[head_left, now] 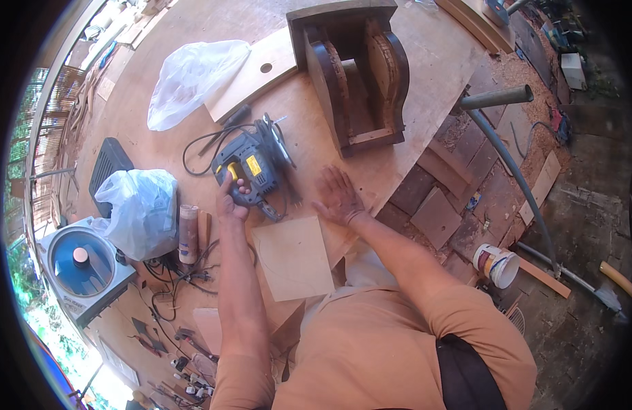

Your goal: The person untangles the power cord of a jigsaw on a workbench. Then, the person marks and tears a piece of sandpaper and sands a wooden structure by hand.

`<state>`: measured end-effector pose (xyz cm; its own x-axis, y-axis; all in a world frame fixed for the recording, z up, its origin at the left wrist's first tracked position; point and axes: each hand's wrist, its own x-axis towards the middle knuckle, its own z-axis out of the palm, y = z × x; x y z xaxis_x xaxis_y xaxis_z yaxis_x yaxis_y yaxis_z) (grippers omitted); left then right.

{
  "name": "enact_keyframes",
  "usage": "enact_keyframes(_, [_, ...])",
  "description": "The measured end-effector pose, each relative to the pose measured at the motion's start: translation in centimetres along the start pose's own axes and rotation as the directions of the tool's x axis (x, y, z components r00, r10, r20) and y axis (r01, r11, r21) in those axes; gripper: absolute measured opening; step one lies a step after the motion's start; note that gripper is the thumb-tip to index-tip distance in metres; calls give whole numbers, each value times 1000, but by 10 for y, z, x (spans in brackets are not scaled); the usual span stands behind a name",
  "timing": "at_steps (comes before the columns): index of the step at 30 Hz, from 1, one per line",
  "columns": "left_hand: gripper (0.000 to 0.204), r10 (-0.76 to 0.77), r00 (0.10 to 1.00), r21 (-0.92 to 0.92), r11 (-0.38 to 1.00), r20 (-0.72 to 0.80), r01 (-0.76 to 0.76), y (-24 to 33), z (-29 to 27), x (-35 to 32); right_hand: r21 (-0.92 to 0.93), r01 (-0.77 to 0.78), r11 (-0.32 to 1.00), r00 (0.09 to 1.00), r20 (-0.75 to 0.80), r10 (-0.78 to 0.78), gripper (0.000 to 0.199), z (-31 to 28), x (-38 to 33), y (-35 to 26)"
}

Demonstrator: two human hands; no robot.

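A grey and black jigsaw (261,179) with a yellow trigger is on the wooden worktable. My left hand (231,199) wraps round its handle, fingers near the trigger. The saw's metal base plate faces right, away from my palm. To its right, my right hand (338,196) lies flat on the tabletop, fingers spread and holding nothing. A thin square piece of plywood (295,263) with a faint curved line on it rests between my forearms at the table's near edge. Beyond my right hand stands a dark wooden piece with curved sides (323,82).
A clear plastic bag (196,75) and a pale board with a hole (254,82) lie at the back. On the left are a tied plastic bag (141,212), a blue-topped device (81,263) and tangled cords. A white bucket (497,266) and wood scraps sit lower right.
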<state>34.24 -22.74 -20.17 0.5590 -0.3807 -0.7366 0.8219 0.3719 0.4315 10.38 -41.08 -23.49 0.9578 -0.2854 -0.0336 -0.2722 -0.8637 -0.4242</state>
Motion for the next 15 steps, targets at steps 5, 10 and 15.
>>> enact_keyframes(5, [7,-22,994,-48,998,106,27,-2,21,-17,-45,-16,999,1000,4,17,57,11,0,2])
enact_keyframes(10, [16,272,955,393,871,116,-296,5,17,-103,-47,20,999,1000,-9,-21,57,14,1,-2])
enact_keyframes(15, [24,405,910,577,723,93,-381,29,1,-236,-53,54,997,991,-121,-60,54,11,0,-4])
